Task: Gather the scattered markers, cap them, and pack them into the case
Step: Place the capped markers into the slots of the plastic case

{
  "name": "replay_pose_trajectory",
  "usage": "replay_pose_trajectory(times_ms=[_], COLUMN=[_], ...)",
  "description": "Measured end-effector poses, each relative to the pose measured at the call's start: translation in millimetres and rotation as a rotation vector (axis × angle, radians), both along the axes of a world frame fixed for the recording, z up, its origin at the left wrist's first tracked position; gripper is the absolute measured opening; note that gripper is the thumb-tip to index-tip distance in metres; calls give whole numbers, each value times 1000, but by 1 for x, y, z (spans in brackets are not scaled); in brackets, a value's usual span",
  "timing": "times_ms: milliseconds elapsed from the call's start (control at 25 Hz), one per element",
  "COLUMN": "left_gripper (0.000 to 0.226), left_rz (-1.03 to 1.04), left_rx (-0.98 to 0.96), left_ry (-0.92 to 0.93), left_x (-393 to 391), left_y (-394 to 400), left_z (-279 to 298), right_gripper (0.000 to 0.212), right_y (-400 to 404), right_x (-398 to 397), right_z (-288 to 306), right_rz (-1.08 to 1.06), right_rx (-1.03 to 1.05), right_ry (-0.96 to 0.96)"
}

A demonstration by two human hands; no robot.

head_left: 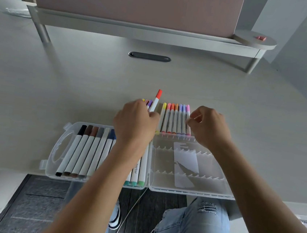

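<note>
The pale grey counter (pixel 76 81) is carrying a clear plastic hinged case (pixel 188 191), lying open at six o'clock. Its left half is holding a row of white-barrelled packed markers (pixel 82 150) with dark caps; the slotted right half is sitting bare but for a pale paper insert (pixel 185 163).

Just beyond the case, at twelve o'clock from the right half, a row of capped pastel markers (pixel 175 118) is lying side by side. The right hand (pixel 210 128) is pinching at the pink end of that row, at three o'clock. The left hand (pixel 135 124) is gripping a small bundle of markers, a white marker with an orange-red cap (pixel 156 100) sticking out toward twelve o'clock.

Judging the step as gathering, the person is best squaring the row's ends first, lifting a few at once, then pressing each barrel into its own slot.

The left forearm is covering the middle of the packed row, so the count there is unclear. The bundle's lower ends are hidden in the fist, and whether every marker is properly capped is hard to tell.
</note>
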State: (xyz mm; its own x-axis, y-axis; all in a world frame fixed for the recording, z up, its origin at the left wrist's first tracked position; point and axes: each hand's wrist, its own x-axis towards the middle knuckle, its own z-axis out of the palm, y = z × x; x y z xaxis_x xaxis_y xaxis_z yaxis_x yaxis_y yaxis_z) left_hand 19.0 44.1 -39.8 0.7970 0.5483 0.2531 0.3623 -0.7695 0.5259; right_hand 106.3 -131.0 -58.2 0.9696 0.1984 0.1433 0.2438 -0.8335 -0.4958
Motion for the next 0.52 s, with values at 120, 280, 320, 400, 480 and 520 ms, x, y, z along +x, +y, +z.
replay_pose_trajectory(times_ms=[120,280,320,400,480,520], left_gripper=[21,17,15,13,12,12], left_rz=[5,8,20,38,34,27], left_rx=[-174,-293,-311,-341,-363,-368], left_ry=[-57,-145,-166,-197,-201,-197], left_x=[-26,-54,-59,-66,-72,-74], left_y=[12,29,33,39,43,43], left_z=[3,4,5,4,3,2], right_gripper=[7,10,10,10,10,10], right_y=[9,31,38,51,59,59], right_x=[-4,-10,-12,-13,-13,-13], right_z=[2,8,9,10,10,10], right_rz=[0,33,49,62,35,11], right_rx=[18,17,6,-79,-173,-197], right_ry=[-42,-78,-78,-70,-57,-54])
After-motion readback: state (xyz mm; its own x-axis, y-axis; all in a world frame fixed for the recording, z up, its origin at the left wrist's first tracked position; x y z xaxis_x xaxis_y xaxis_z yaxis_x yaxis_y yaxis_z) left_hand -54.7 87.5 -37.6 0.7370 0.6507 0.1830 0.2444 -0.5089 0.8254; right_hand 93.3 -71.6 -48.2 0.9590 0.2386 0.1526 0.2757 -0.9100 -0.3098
